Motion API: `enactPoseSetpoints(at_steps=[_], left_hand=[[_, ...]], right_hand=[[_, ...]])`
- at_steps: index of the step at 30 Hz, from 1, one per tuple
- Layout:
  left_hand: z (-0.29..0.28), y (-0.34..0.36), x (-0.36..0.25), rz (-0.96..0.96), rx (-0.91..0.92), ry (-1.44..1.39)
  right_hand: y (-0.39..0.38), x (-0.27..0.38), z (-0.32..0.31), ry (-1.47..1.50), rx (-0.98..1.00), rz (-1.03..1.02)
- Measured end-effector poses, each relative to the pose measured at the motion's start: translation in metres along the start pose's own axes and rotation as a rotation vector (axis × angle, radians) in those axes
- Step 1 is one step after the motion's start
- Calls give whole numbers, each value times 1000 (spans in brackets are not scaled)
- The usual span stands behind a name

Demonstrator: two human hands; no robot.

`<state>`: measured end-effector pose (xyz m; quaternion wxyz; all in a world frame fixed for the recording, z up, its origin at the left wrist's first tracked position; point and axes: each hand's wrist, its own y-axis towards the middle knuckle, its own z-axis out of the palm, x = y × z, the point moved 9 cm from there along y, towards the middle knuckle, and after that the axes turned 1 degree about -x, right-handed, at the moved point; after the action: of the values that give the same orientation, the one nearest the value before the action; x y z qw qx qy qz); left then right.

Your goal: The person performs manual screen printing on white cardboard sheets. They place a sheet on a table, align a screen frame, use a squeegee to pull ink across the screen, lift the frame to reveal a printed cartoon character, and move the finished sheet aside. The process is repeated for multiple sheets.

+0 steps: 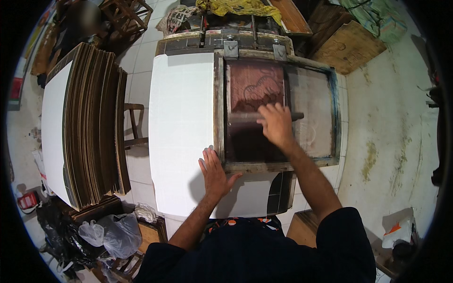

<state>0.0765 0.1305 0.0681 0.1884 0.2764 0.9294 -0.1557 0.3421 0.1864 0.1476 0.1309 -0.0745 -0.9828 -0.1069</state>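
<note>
A wooden-framed printing screen (278, 165) lies on a white sheet (181, 122) that covers the tiled work table. My right hand (276, 123) grips a long squeegee (243, 117) that lies across the dark red mesh inside the frame, near its middle. A faint design shows in the mesh beyond the squeegee. My left hand (214, 172) rests flat, fingers spread, on the white sheet at the frame's near left corner, touching the wood.
A thick stack of brown boards topped by a white sheet (85, 127) stands to the left, across a narrow gap with a wooden stool. Plastic bags (111, 231) lie at lower left. Wooden boards and yellow cloth (240, 7) sit behind the table; stained floor lies at right.
</note>
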Motion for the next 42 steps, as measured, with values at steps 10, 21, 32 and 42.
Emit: enactPoseSetpoints(at_steps=[10,21,32,42], left_hand=[[-1,1,-2,-18,40,13],[0,-1,-1,45,-42,10],[4,-1,5,59,-97,-161],[2,-2,11,57,-124,-245]], right_hand=[[162,-65,23,-125,-181,-10],[-38,23,6,-97,-114,52],[-150,60,13,-108,40,98],[-156,66,5,-80,-26,49]])
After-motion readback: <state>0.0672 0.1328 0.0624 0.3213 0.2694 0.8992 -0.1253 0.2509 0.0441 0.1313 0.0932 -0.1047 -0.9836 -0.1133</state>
